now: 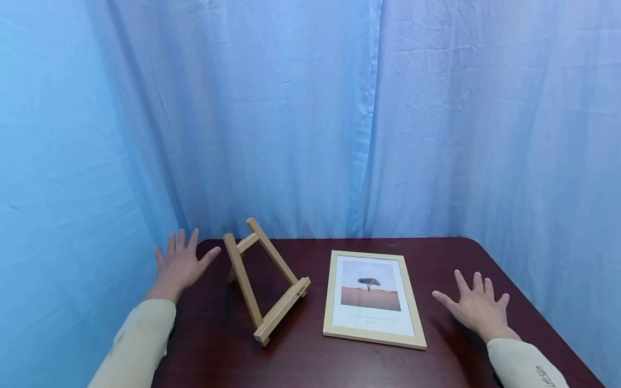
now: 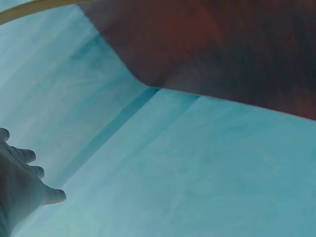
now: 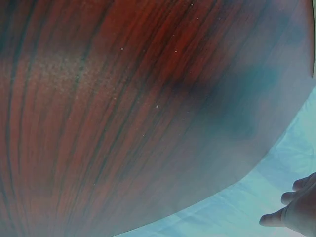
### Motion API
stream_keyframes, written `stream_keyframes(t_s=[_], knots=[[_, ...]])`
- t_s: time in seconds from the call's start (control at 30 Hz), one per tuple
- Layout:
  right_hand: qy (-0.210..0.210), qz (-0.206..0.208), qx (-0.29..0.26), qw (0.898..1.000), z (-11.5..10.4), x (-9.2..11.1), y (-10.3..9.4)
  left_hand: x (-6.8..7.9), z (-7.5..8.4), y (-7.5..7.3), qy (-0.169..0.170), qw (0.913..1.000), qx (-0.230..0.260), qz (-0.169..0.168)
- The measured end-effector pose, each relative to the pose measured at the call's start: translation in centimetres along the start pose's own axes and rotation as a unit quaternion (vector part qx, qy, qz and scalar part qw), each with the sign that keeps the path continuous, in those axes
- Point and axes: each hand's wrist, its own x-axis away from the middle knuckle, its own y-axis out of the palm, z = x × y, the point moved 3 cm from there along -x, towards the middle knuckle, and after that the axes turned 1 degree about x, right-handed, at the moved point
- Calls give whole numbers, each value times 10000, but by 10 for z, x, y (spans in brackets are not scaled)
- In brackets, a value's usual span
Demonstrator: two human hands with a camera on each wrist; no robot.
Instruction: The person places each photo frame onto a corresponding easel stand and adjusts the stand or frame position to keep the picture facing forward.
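A small wooden tabletop easel [image 1: 243, 280] stands at an angle on the dark table, its ledge facing front right. To its right a light wood picture frame [image 1: 327, 302] lies flat, face up, holding a print of a lone tree. My left hand [image 1: 180, 265] is spread with straight fingers, left of the easel and holding nothing. Past the frame's right side, my right hand [image 1: 477, 308] hovers over the table with its fingers spread, also holding nothing. The left wrist view catches part of the left hand [image 2: 19, 182] at its edge; the right wrist view shows some right-hand fingers [image 3: 291, 197].
The dark reddish-brown table [image 1: 291, 366] has rounded far corners. Light blue curtains [image 1: 301, 118] hang behind it and along both sides, close to the table's edges. In the left wrist view a thin pale wooden strip [image 2: 39, 6] crosses the top left corner.
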Motion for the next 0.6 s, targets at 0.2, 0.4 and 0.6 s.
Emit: stream_keyframes(t_s=[0.2, 0.4, 0.6], knots=[[-8, 26, 19, 10000, 0, -1, 1, -10, 12, -20, 78, 10000, -13, 49], [-8, -5, 14, 10000, 0, 0, 1, -21, 25, -35, 149, 9999, -49, 56], [-3, -6, -3, 10000, -2, -1, 1, -29, 39, -49, 246, 9996, -127, 113]])
